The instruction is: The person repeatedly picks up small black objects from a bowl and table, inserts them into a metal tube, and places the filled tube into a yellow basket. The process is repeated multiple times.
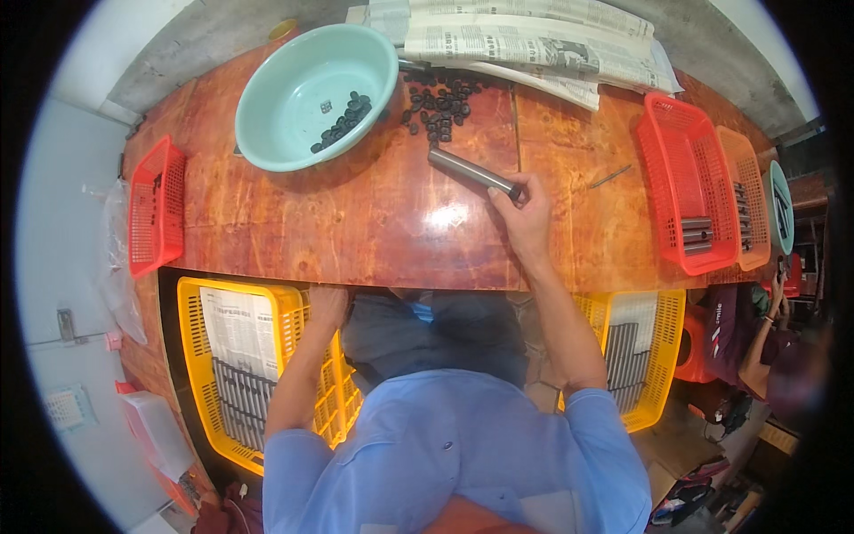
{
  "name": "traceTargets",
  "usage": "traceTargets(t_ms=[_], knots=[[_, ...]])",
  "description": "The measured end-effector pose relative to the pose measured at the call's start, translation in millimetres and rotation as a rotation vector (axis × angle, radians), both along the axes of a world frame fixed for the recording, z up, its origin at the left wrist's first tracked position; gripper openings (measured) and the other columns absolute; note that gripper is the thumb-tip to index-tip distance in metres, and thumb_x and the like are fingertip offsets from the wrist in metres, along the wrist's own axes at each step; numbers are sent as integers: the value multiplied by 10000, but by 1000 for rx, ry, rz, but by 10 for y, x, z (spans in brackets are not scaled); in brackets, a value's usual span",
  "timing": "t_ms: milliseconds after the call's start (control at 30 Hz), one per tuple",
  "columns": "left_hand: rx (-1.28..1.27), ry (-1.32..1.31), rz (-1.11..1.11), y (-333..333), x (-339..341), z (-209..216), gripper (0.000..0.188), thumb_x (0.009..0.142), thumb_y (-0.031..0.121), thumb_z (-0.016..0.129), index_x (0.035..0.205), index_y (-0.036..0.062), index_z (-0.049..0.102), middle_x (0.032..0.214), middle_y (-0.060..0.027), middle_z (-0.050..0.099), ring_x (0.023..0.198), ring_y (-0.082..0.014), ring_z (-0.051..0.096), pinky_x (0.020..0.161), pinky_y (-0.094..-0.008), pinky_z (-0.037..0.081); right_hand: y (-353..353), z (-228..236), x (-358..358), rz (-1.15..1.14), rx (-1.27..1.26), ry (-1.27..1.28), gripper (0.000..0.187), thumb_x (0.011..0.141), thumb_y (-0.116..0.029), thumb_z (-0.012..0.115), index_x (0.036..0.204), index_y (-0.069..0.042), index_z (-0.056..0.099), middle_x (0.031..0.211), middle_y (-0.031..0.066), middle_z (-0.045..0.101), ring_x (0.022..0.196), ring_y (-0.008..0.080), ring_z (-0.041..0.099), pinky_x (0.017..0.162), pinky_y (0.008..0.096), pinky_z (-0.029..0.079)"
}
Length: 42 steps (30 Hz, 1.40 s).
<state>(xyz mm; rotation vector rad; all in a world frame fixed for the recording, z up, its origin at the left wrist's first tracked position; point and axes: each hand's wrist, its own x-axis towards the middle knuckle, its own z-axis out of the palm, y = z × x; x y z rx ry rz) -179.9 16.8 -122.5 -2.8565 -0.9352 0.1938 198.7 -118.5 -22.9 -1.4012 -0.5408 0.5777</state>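
Note:
My right hand (527,218) is closed round the near end of a dark grey metal tube (467,168). The tube slants away to the left over the wooden table (356,231), its far end close to a scattered heap of small black parts (438,105). At the table's front edge is my left hand (329,297), its fingers hidden by the edge, so whether it grips anything does not show. A large pale green basin (267,133) stands at the back left, tilted, with more small black parts (347,123) in it.
Newspapers (534,40) lie along the back. A thin rod (610,176) rests right of my hand. Red baskets (157,209) (654,178) stand at both sides, the right one holding metal tubes (697,233). Yellow crates (191,356) (663,383) flank my legs. A person (756,347) is at far right.

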Motion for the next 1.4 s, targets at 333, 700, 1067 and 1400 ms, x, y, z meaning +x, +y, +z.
traceTargets(t_ms=[333, 700, 1067, 1400], knots=[[-247, -253, 119, 107, 219, -4, 372, 958, 154, 533, 1297, 35, 630, 1324, -220, 617, 1268, -425, 546, 1067, -520, 443, 22, 59, -81, -26, -221, -416, 241, 842, -103, 785, 1025, -7, 661, 900, 102, 662, 784, 203, 626, 690, 348, 505], [-266, -208, -64, 148, 145, -361, 430, 997, 219, 513, 1380, 43, 598, 1400, -229, 584, 1321, -438, 507, 1137, -510, 388, 23, 83, -114, -11, -249, -656, 230, 800, -122, 788, 984, -29, 685, 935, 141, 654, 924, 340, 606, 832, 433, 480], [-424, -463, 147, 202, 438, -270, 448, 959, 159, 534, 1386, 35, 592, 1400, -226, 588, 1328, -438, 511, 1132, -525, 398, 24, 50, -111, 13, -221, -778, 303, 772, -56, 788, 1050, -24, 674, 1020, 160, 650, 991, 371, 604, 880, 458, 485], [-69, -95, -115, -22, 59, -92, 354, 873, 136, 633, 1202, 16, 683, 1257, -221, 664, 1192, -425, 601, 1027, -526, 474, 29, 57, -110, 12, -225, -689, 262, 791, -53, 775, 1031, -29, 672, 1010, 146, 657, 981, 358, 611, 873, 443, 487]])
